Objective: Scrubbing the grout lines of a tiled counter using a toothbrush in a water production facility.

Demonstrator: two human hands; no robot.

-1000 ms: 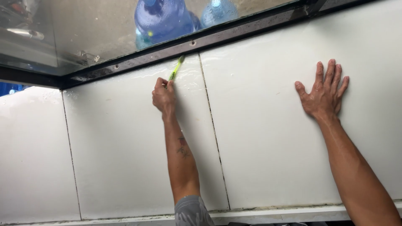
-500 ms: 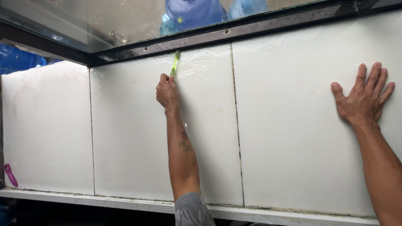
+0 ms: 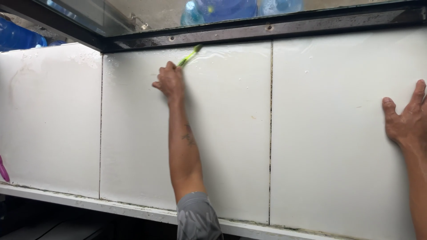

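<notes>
White tile wall, head view: your left hand is fisted round a green toothbrush, bristle end up at the top edge of the mid tile, right under the dark metal frame. Right hand lies flat & open on the right tile, holding nothing. Top strip looks wet, so prob. scrubbed; grout lines still look dirty, esp. lower down. Nothing blocks the brush. Blue water jugs sit behind glass above, pink thing far left.
</notes>
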